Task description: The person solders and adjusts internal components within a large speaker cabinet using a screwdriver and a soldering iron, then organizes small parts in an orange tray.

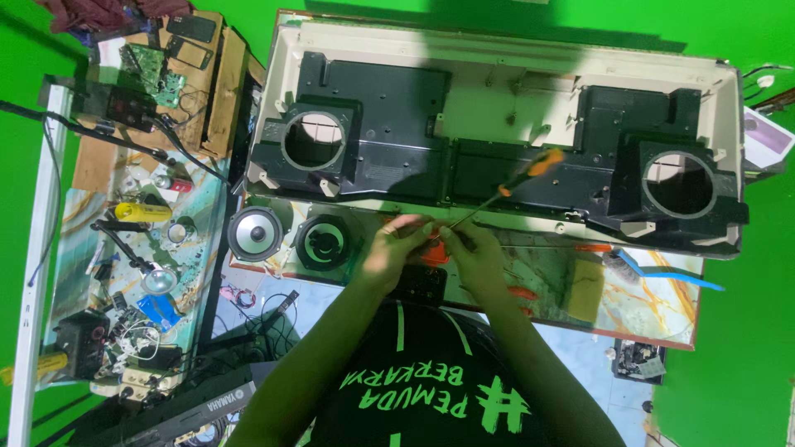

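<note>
Both hands meet at the picture's centre: the right hand (476, 248) grips a screwdriver (512, 184) whose orange handle points to one o'clock, while the left hand (396, 247) pinches a small orange part (434, 248) at its tip. The speakers look already removed: the matte black plastic housing (497, 149) at twelve o'clock shows two empty round holes. A silver-coned speaker (256, 234) and a dark one (325, 242) lie at nine o'clock on the marbled desk (646, 302).

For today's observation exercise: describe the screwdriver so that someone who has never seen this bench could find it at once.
Start at the big cream casing with two round speaker holes lying across the bench. The screwdriver lies slanted over its black inner panel, near the lower middle, its tip running down to the right hand. Its orange-and-black handle is the only bright thing on that dark panel.
</note>
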